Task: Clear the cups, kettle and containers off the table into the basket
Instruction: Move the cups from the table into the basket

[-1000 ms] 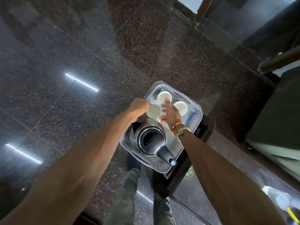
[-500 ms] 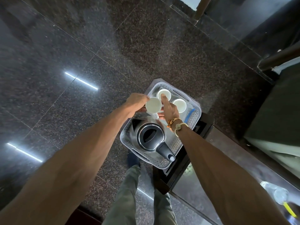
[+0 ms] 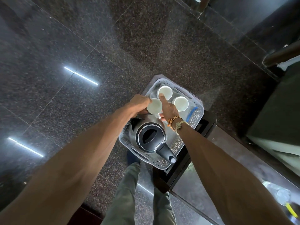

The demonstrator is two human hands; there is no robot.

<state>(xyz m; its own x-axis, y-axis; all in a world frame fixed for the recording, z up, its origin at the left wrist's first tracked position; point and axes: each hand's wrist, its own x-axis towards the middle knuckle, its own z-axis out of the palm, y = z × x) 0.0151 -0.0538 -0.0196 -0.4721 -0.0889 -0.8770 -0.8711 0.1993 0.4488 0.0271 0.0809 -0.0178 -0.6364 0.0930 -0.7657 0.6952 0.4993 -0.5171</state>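
Left hand (image 3: 140, 105): reaches in from the near left and grips a white cup (image 3: 154, 106) at its left side, fingers curled round the wall. The cup is mouth up and held over the left part of the basket (image 3: 198, 114), beyond the kettle (image 3: 151, 140). Whether its base touches anything cannot be told.

Right hand (image 3: 168, 109): comes in from the near right. Its index finger (image 3: 162, 99) is stretched straight, with the tip at the near rim of the far cup (image 3: 165, 93). The remaining fingers are hidden under the hand and the held cup, so their position cannot be told. No grip on any item is visible. Two bracelets (image 3: 176, 121), one orange and one pale cord, sit on this wrist.

Basket contents: the far cup stands upright at the far end. A third cup (image 3: 181, 103) stands upright to its right, just beside the right hand. The kettle fills the near half, with a dark lid and its handle pointing near and right. A blue strip (image 3: 191, 113) lies along the right wall.

Basket position: the pale perforated basket rests on a dark stand (image 3: 205, 127), above the dark speckled floor (image 3: 81, 46).

Near right: a glass-topped table (image 3: 194, 192) carries a clear container (image 3: 283, 196) by the frame edge.
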